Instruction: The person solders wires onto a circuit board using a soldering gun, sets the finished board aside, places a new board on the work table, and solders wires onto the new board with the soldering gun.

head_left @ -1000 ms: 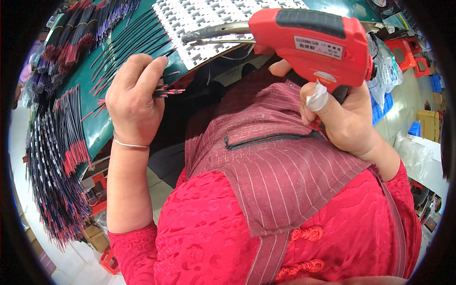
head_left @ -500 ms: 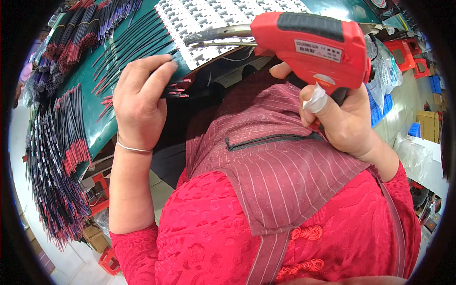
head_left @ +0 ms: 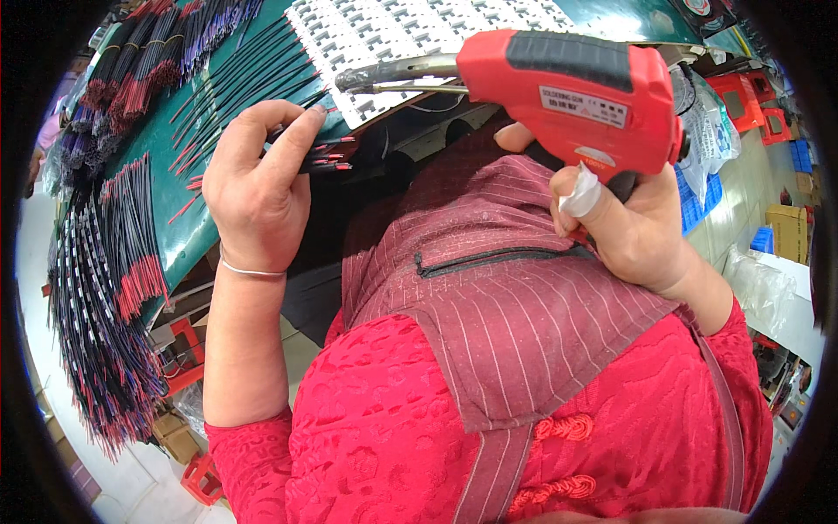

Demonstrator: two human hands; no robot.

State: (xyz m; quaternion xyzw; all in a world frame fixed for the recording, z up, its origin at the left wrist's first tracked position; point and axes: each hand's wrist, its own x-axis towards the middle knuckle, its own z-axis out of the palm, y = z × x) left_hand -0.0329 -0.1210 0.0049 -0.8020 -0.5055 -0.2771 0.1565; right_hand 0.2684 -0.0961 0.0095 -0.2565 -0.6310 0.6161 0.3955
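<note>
I see my right hand (head_left: 642, 229) wrapped around the grip of the red soldering gun (head_left: 567, 100), its metal tip over the white panel of small boards (head_left: 410, 35). My left hand (head_left: 257, 183) pinches a small bunch of red-and-black wires (head_left: 321, 155) at the green counter (head_left: 188, 231) edge. Bundled wires (head_left: 105, 288) hang off the counter's left side.

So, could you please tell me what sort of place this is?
Probably an electronics assembly workshop. The right hand grips a red soldering gun, the left hand pinches a few red-and-black wires, and the green bench holds bundled wires and a white panel of small boards.
</note>
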